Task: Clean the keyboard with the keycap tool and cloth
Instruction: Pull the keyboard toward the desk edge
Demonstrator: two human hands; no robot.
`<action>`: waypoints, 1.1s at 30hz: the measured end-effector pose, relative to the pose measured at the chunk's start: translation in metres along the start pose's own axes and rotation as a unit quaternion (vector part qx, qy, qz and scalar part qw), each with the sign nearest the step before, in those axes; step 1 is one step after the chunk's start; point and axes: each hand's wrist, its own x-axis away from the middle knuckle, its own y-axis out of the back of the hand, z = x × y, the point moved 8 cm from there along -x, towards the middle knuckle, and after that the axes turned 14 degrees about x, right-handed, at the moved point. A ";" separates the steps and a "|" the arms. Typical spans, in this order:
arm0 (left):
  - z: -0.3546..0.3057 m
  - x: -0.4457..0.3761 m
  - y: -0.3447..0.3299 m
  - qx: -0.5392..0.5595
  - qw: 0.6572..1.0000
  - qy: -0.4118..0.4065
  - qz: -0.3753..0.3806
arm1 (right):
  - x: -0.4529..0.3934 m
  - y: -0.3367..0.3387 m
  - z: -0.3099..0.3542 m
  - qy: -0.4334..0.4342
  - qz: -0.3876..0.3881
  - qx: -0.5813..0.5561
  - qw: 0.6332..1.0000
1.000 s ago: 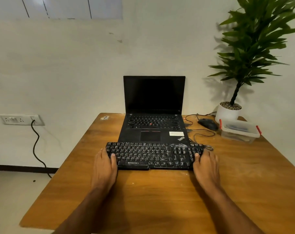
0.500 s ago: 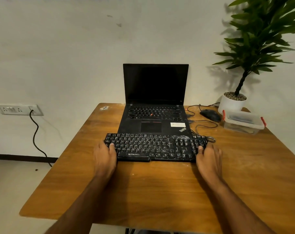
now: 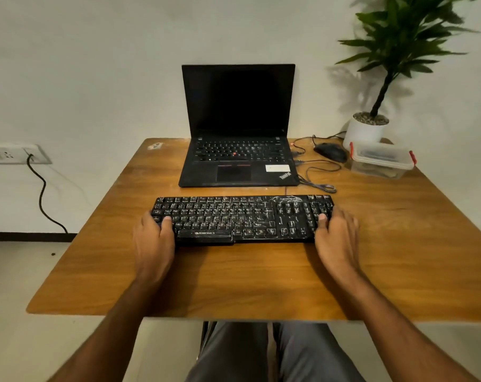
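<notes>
Head view looks down on a wooden worktop [image 3: 261, 277] with a black keyboard [image 3: 242, 217] lying near its middle, just in front of an open laptop [image 3: 238, 125] and apart from it. Left hand [image 3: 152, 244] grips the keyboard's left end, thumb up on the keys, the other fingers curled round the edge out of sight. Right hand [image 3: 335, 241] grips the right end the same way — thumb on the keys, fingers wrapped round the side. Keys look streaked with pale dust. Behind, to the right: a mouse [image 3: 330, 151] with loose cable, a clear box [image 3: 381, 159] with red clips, and a potted plant [image 3: 371, 125]. Whether the box holds tool or cloth I cannot tell.
</notes>
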 end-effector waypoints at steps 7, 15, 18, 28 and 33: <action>0.003 0.021 0.005 0.003 1.000 0.005 0.003 | 0.020 0.005 -0.017 0.005 -0.006 -0.005 1.000; 0.002 0.036 0.007 -0.010 1.000 -0.004 0.010 | 0.044 0.017 -0.028 0.005 0.010 -0.004 1.000; 0.000 0.038 0.007 -0.019 1.000 -0.009 0.010 | 0.050 0.019 -0.029 0.007 0.020 -0.007 1.000; -0.002 0.045 0.005 -0.051 0.998 -0.022 0.002 | 0.057 0.019 -0.034 -0.001 0.035 0.000 0.999; -0.002 0.047 0.006 -0.058 0.998 -0.018 -0.008 | 0.062 0.020 -0.036 0.009 0.028 0.004 1.000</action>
